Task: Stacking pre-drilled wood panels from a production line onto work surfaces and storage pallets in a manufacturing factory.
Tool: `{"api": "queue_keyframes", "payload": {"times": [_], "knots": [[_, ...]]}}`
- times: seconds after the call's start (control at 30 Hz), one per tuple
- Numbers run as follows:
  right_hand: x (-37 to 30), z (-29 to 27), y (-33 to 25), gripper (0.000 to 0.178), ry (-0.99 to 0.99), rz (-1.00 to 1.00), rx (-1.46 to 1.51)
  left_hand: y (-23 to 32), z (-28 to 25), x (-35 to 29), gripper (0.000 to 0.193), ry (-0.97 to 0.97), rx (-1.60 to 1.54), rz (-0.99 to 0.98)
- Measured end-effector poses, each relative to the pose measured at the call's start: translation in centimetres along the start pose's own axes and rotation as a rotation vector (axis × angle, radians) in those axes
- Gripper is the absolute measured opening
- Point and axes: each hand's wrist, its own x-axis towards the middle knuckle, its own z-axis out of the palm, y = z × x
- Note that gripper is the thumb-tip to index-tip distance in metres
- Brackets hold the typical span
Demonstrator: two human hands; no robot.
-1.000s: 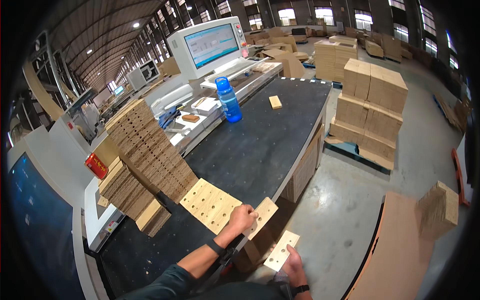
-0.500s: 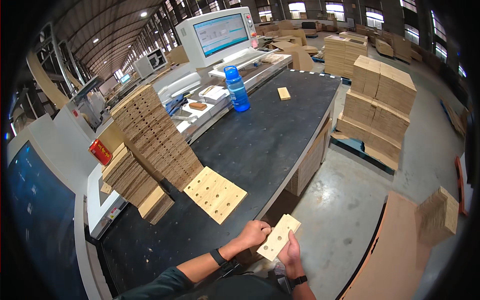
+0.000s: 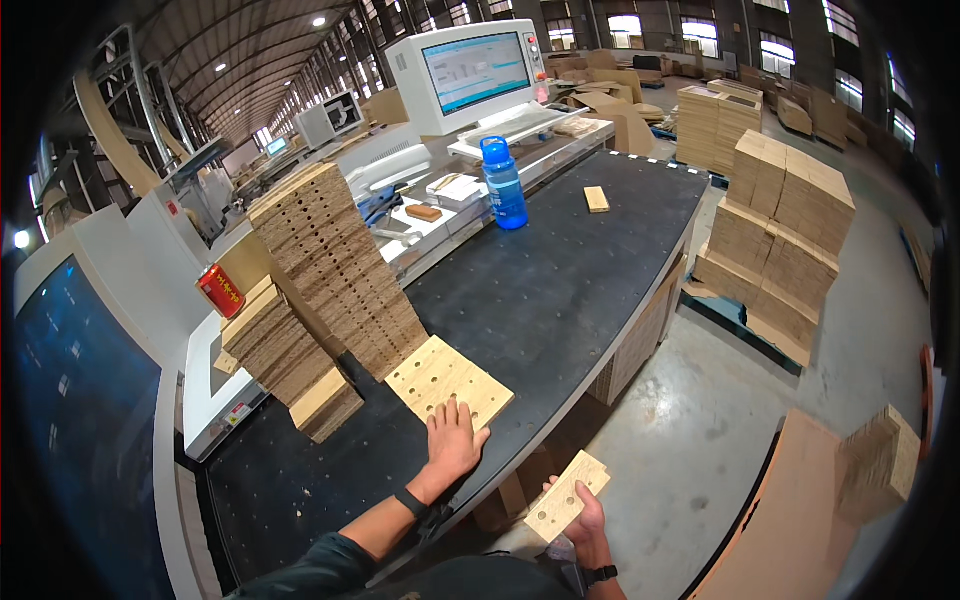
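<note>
My left hand [image 3: 455, 441] lies on the near edge of a pale drilled board [image 3: 466, 375], its fingers stretched over the surface and covering some of the holes. That board rests flat on the black tabletop [image 3: 520, 290], at the foot of a tall stack of drilled wooden boards [image 3: 335, 270]. Off the table's near edge, my right hand [image 3: 590, 522] grips a smaller wooden board [image 3: 568, 495] with several round holes. Its thumb presses on the top face while the other fingers are mostly hidden underneath. A second layer seems to show at this board's far end.
Left of the tall stack stand lower board stacks [image 3: 285, 335] with a red can [image 3: 219, 291] on top. A blue bottle [image 3: 505, 185] and a small wood piece [image 3: 596, 199] stand farther back. A monitor [image 3: 475, 75] is behind; board piles [image 3: 770, 240] stand on the floor at right.
My left hand has left the small board and moved left and up onto the drilled board on the table. My right hand still holds the small board, slightly lower. The view has shifted.
</note>
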Motion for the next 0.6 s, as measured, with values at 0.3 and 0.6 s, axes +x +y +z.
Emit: {"api": "queue_keyframes", "payload": {"times": [0.3,0.6], "knots": [[1.0,-1.2,-0.1,0.054,0.053,-0.001,-0.003,4.9,-2.1,-3.1,0.057,-0.132,-0.092,0.093],[1.3,-2.0,-0.4,0.055,0.056,-0.006,-0.004,5.0,-0.9,-0.1,0.069,-0.262,-0.289,-0.058]]}}
